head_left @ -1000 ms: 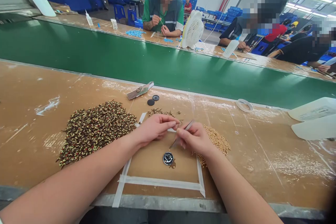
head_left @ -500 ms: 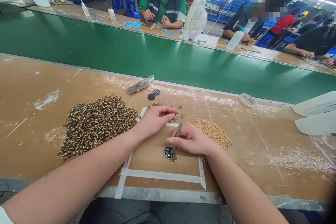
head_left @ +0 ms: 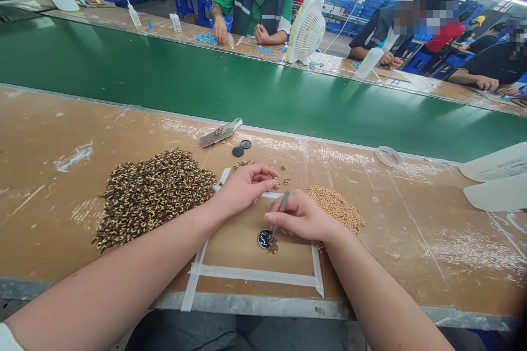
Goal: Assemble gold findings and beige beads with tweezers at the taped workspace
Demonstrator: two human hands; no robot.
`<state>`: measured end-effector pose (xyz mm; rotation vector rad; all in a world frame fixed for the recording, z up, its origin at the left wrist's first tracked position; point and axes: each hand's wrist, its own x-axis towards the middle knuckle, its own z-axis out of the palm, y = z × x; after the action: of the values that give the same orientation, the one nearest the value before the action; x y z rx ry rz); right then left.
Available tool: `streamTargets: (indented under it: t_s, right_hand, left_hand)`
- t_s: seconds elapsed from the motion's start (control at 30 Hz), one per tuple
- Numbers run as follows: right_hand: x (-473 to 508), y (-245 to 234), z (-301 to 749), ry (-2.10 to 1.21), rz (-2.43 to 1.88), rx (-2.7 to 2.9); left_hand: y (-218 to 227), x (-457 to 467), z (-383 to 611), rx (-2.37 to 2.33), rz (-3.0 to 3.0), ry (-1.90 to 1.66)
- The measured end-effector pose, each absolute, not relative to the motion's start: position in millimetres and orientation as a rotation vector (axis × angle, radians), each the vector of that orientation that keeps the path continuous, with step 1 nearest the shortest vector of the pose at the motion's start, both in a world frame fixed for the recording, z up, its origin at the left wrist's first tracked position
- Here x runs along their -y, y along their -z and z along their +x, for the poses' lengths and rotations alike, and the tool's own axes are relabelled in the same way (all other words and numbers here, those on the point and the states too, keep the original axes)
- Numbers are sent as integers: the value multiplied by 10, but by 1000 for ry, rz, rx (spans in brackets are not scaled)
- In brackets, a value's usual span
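Note:
My right hand [head_left: 302,219] is closed around metal tweezers [head_left: 279,216] whose tips reach down onto a small round black dish [head_left: 264,238] inside a rectangle of white tape [head_left: 251,277]. My left hand [head_left: 242,187] rests just left of it, fingers pinched together on something too small to make out, close to a few scattered gold pieces [head_left: 280,181]. A large heap of dark brown, cream and red parts [head_left: 154,192] lies left of my left hand. A smaller heap of tan beads [head_left: 336,208] lies right of my right hand.
Two black discs [head_left: 241,148] and a metal scraper [head_left: 220,132] lie beyond my hands. A tape ring [head_left: 388,156] and white trays [head_left: 494,175] sit at the right. A green conveyor belt [head_left: 247,93] runs across; other people work behind it beside a white fan [head_left: 307,30].
My right hand dropped the tweezers' tips from near my left fingers down to the black dish. My left hand stayed by the gold pieces. The view tilted down slightly.

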<state>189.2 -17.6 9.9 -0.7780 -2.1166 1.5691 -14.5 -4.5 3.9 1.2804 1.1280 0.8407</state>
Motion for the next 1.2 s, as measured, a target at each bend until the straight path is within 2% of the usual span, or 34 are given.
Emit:
streamTargets:
  t_s: [0.1,0.37,1.2]
  right_hand:
    - [139,-83,1956,-1609,-825,1791]
    - [-5,-40,1995,-1189,-919,1183]
    - [-31,-6,1903,-1077,-1153,1309]
  left_hand:
    - [-19,46,-146,-1108,1283,-816]
    - [-56,83,-134,-1144,1284,-758]
    - [16,113,-147,-1115,1562,-697]
